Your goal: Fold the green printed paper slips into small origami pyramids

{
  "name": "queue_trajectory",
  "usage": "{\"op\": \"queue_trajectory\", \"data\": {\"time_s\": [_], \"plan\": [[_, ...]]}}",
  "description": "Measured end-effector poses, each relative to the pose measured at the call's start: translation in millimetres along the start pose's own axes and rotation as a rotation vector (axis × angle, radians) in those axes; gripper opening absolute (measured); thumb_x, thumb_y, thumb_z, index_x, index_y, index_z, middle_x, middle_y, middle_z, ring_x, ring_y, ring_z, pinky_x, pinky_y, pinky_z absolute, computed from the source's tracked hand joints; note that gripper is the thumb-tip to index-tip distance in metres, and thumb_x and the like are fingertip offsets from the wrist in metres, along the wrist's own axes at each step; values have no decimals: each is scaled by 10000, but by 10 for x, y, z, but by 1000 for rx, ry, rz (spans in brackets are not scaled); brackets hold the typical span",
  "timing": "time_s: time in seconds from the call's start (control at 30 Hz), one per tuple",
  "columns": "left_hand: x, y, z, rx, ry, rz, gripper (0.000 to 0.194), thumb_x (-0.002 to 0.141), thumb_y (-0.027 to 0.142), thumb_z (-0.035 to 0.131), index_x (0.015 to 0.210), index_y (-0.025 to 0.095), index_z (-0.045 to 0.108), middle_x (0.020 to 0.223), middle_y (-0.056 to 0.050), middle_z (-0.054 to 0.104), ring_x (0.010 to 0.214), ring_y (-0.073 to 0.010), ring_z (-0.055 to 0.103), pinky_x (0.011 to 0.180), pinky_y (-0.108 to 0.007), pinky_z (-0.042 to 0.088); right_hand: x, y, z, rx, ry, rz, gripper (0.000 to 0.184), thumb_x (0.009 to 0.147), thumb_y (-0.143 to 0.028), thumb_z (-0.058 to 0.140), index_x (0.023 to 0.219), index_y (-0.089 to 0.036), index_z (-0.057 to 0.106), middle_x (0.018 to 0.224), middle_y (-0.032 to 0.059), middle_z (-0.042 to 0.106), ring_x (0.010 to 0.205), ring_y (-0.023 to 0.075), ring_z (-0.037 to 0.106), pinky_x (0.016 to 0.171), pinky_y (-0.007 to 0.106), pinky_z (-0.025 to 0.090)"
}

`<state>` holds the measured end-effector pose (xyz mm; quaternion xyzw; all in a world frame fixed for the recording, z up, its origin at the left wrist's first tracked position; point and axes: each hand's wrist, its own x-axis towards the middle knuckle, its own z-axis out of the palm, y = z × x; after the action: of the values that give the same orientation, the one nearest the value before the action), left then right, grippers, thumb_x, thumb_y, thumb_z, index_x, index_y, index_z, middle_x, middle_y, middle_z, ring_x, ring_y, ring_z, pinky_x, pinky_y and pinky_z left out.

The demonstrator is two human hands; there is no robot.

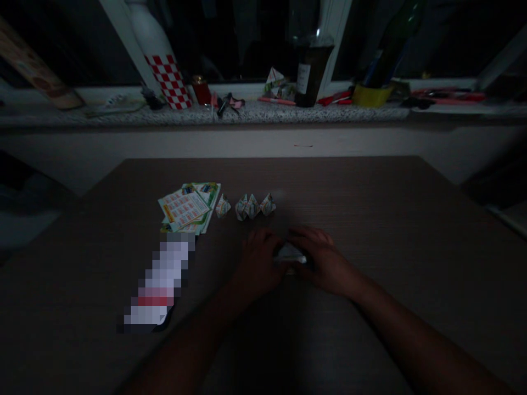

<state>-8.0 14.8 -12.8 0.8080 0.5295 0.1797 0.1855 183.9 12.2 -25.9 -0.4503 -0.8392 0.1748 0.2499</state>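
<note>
Between my hands, low over the table, is a small pale folded piece of paper [290, 253], dim and partly covered by my fingers. My left hand [262, 259] closes on its left side, with the thumb at the near edge. From the right, my right hand [320, 258] grips it the same way. Just beyond stand several small folded paper shapes with printed patterns, among them one at the right end [268, 204] and one set apart on the left [223, 206]. Beside them lies a loose stack of printed paper slips [187, 208].
A phone [158, 285] with a blurred bright screen lies left of my arms on the wooden table [370, 219]. On the stone windowsill [255, 114] stand a red-checked bottle [167, 77], a dark plastic cup [309, 71], a green bottle [385, 49] in a yellow holder, and pens.
</note>
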Motion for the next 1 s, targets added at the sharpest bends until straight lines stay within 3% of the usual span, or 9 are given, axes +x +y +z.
{"op": "queue_trajectory", "data": {"time_s": [0.13, 0.23, 0.33, 0.5, 0.77, 1.0], "plan": [[14, 15, -5, -83, -12, 25, 274, 751, 317, 683, 991, 189, 655, 1065, -68, 611, 1010, -246, 532, 875, -382, 405, 2, -19, 19, 176, 69, 34, 406, 737, -138, 643, 1129, -221, 578, 1058, 69, 665, 1015, 236, 591, 914, 421, 426], [26, 37, -35, -253, -83, -48, 163, 791, 278, 631, 914, 182, 677, 907, -36, 673, 866, -206, 593, 783, -326, 434, -10, -44, 31, 340, 115, 103, 371, 769, -144, 618, 1130, -220, 575, 942, 40, 684, 856, 183, 634, 775, 329, 490], [29, 48, -71, -471, -127, -162, 200, 808, 325, 612, 914, 174, 692, 834, -23, 700, 768, -189, 629, 698, -291, 449, -21, -55, 37, 511, 179, 211, 347, 768, -204, 660, 1107, -207, 589, 805, 10, 672, 703, 152, 628, 633, 270, 492], [23, 47, -70, -751, -82, -203, 195, 756, 283, 672, 905, 158, 692, 870, -32, 721, 812, -188, 653, 735, -275, 473, -30, -62, 53, 771, 257, 309, 353, 717, -311, 746, 1026, -197, 617, 708, -8, 648, 617, 139, 613, 547, 246, 478], [25, 74, -104, -925, -53, -259, 216, 719, 270, 716, 898, 149, 709, 862, -30, 728, 786, -177, 649, 716, -255, 477, -53, -118, 21, 790, 384, 304, 426, 724, -255, 746, 1113, -213, 578, 697, -22, 658, 612, 121, 623, 576, 233, 498], [7, 70, -93, -924, -124, -289, 267, 705, 365, 740, 855, 144, 733, 764, -11, 711, 672, -143, 615, 611, -218, 432, -69, -146, 26, 636, 405, 217, 362, 758, -221, 721, 1100, -219, 603, 703, -17, 685, 605, 130, 645, 567, 238, 520]]}}
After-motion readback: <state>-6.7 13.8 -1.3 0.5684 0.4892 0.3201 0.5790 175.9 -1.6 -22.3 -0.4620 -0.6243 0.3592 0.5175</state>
